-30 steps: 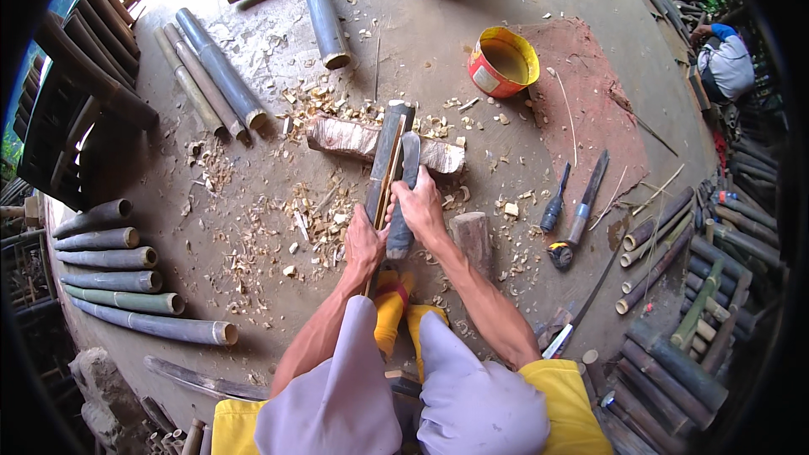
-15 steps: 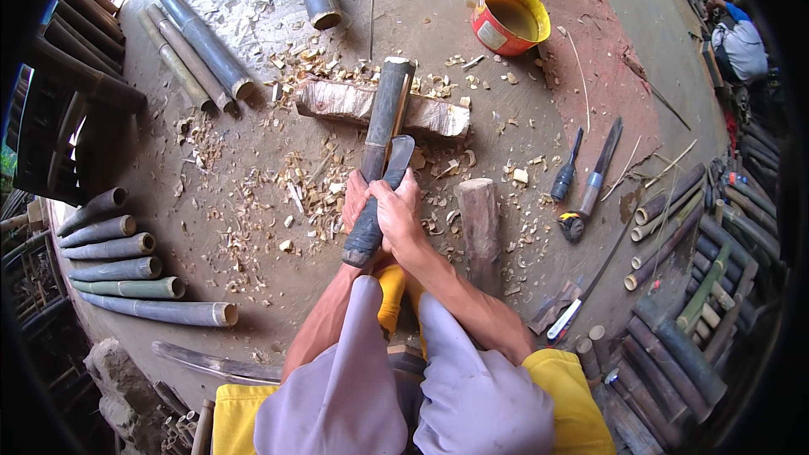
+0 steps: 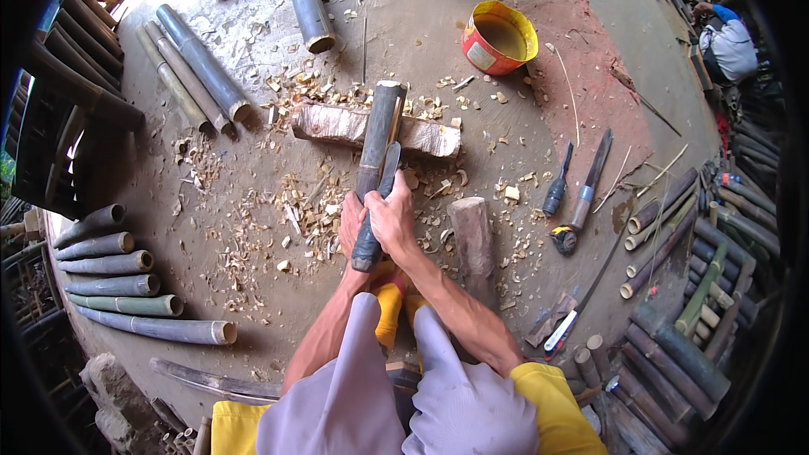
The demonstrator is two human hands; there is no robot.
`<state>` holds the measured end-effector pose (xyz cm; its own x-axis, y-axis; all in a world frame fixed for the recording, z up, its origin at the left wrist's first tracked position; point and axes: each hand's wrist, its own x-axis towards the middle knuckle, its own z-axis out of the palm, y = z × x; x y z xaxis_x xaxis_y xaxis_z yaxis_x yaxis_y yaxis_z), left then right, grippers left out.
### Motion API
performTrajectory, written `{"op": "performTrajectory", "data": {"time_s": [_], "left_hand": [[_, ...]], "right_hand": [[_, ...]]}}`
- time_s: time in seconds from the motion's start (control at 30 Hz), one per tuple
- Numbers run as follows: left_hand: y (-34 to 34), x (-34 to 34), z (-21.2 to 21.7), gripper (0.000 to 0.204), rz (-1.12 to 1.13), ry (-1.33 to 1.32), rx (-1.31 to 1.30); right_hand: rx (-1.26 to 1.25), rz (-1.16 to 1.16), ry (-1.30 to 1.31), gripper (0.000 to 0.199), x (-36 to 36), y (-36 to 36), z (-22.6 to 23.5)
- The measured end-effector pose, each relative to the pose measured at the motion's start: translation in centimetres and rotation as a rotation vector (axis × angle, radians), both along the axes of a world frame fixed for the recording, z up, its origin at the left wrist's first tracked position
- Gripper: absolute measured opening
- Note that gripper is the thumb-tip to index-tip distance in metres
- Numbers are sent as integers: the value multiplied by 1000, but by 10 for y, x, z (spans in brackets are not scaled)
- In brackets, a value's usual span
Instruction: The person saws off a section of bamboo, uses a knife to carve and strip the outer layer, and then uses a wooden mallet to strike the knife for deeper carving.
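Observation:
A dark bamboo tube (image 3: 381, 131) leans across a rough wooden block (image 3: 333, 124), its far end raised past the block. A pale strip shows along its right side where the skin is cut. My left hand (image 3: 351, 223) is closed around the tube's near end. Close beside it, my right hand (image 3: 393, 217) grips a knife (image 3: 366, 248) by its thick, black-wrapped handle. The short, rounded blade points away from me and lies along the tube's right side. Where the two hands overlap, part of the handle and the tube's near end are hidden.
Wood shavings (image 3: 324, 202) litter the floor. A short wooden post (image 3: 474, 244) stands right of my hands. Farther right lie a chisel-like tool (image 3: 558, 185) and a long blade (image 3: 594, 177), below a red-yellow tub (image 3: 501, 38). Bamboo tubes (image 3: 152, 333) line the left; a person (image 3: 729, 46) crouches far right.
The knife blade has turned from showing its broad face to a narrower one. Both hands keep their hold. The whole view has shifted slightly, with the floor objects appearing a little lower.

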<state>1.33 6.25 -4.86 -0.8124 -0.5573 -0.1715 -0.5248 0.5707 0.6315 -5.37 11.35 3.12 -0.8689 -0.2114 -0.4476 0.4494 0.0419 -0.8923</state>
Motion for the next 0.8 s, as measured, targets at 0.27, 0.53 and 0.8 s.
{"op": "performTrajectory", "data": {"time_s": [0.27, 0.53, 0.8], "left_hand": [[6, -3, 15, 65, 78, -141, -13], [-25, -6, 21, 49, 16, -81, 431], [-49, -28, 20, 50, -146, -40, 463]], "right_hand": [[-165, -114, -24, 24, -72, -15, -3], [524, -84, 408, 31, -96, 121, 12], [1223, -30, 541, 67, -257, 265, -77]]}}
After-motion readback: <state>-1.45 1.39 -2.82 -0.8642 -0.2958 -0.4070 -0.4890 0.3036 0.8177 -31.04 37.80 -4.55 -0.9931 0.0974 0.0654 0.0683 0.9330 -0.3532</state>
